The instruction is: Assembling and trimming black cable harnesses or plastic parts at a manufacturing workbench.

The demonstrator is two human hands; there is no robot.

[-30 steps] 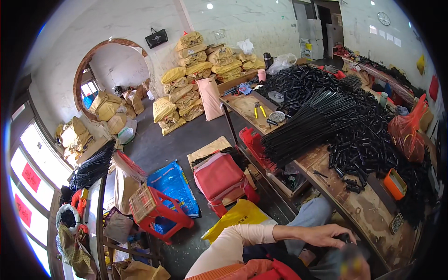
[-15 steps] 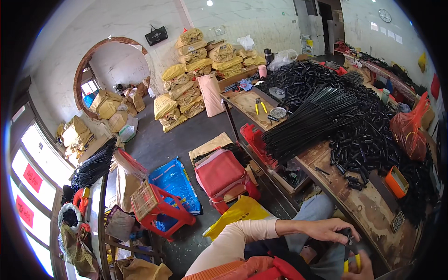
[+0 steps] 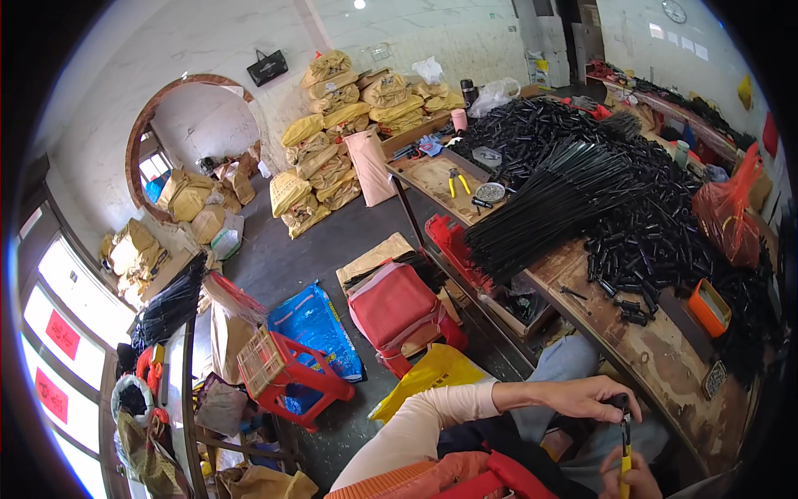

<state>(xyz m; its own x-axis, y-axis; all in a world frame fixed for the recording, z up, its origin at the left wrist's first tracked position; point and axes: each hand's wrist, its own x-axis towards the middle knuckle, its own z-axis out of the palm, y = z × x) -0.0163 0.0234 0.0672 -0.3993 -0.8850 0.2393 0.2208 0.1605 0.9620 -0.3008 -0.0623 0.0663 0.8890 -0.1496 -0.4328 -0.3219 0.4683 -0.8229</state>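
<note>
The person's left hand (image 3: 594, 399), reaching in from a cream sleeve (image 3: 384, 441), was pinching a small black piece (image 3: 620, 401) between thumb and fingers, just off the near edge of the worn brown wooden tabletop (image 3: 665, 378). The right hand (image 3: 638, 480), partly cut off by the lower edge, was wrapped around the yellow handles of a pair of dark-headed pliers (image 3: 626, 449), which stood nearly upright with their head at the black piece; whether the jaws gripped it could not be told. Both hands were over the person's lap, beside a leg in light blue trousers (image 3: 569, 358). On the tabletop lay a broad heap of short black cylindrical parts (image 3: 644, 249), with a bundle of long, thin black rods (image 3: 557, 208) across its nearer side. Beyond the rods were a second pair of yellow-handled pliers (image 3: 452, 183) and a round dish of small metallic bits (image 3: 490, 192). An orange rectangular container (image 3: 709, 308) sat at the right beside the heap, near a red translucent plastic bag (image 3: 726, 204). On the floor stood a red plastic stool (image 3: 303, 378), partly over a blue plastic sack (image 3: 309, 320).
</note>
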